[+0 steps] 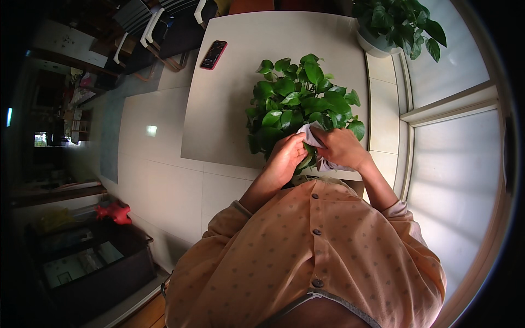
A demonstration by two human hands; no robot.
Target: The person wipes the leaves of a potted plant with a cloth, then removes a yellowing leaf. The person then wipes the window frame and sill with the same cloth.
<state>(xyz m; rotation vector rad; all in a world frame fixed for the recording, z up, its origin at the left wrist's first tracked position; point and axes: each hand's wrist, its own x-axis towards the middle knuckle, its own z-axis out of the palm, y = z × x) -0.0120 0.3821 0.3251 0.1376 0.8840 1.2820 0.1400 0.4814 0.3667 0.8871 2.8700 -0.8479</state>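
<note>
A leafy green pothos plant [303, 98] stands on a pale table [223, 102] before me; its foliage hides the pot. My right hand [340, 147] grips a light cloth [313, 133] at the near side of the leaves. Part of the cloth hangs below that hand. My left hand [287, 153] is beside it, fingertips at the cloth's left edge and next to the near leaves. Whether the left fingers pinch the cloth or a leaf is hidden.
A smartphone [213, 55] with a red edge lies at the table's far left. Another potted plant [381, 39] stands by the window [449, 151] on the right. Chairs [151, 37] are beyond the table's left side. A dark cabinet [102, 262] with a red object [115, 212] is lower left.
</note>
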